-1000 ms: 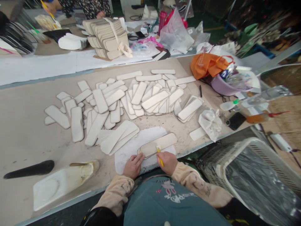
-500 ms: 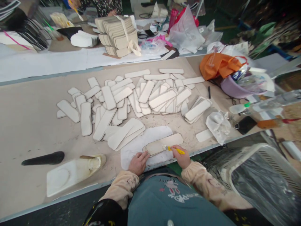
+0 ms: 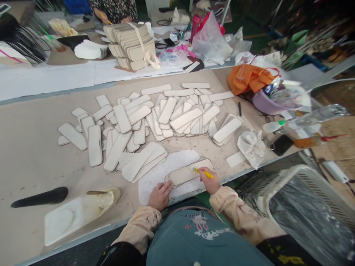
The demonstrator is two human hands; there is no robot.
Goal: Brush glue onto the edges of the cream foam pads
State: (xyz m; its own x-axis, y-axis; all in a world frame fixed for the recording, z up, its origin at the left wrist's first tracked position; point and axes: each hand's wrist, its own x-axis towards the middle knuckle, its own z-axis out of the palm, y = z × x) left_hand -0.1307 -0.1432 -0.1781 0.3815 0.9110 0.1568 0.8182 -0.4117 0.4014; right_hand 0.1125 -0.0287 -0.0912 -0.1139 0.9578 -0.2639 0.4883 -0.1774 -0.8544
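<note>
My right hand [image 3: 209, 180] is closed around a small brush with a yellow handle [image 3: 205, 173]. Its pale bristles touch the upper face of a long beige panel [image 3: 184, 173] with rounded ends. That panel lies on one or more like it, slightly fanned out, over a white paper sheet [image 3: 146, 188]. At the panel's left end, my left hand [image 3: 160, 194] has its fingertips pressed on the edge, fingers close together. Beyond both hands spreads a loose heap of similar pale panels [image 3: 122, 118]. A cut-open white plastic bottle [image 3: 74, 216], with a stick across its opening, lies to the left.
Left of the heap lies a dark, tapered tool [image 3: 41, 197]. A purple basin [image 3: 266, 101], an orange bag [image 3: 246, 77] and a small white pouch [image 3: 252, 147] are on the right. A plastic crate [image 3: 299, 177] stands beside the table. Across it, another person [image 3: 113, 11] works behind tied panel stacks [image 3: 130, 42].
The view has shifted, so the table's contents sit a little further left. My right hand and the brush remain near the panel's middle, and my left hand still presses its end.
</note>
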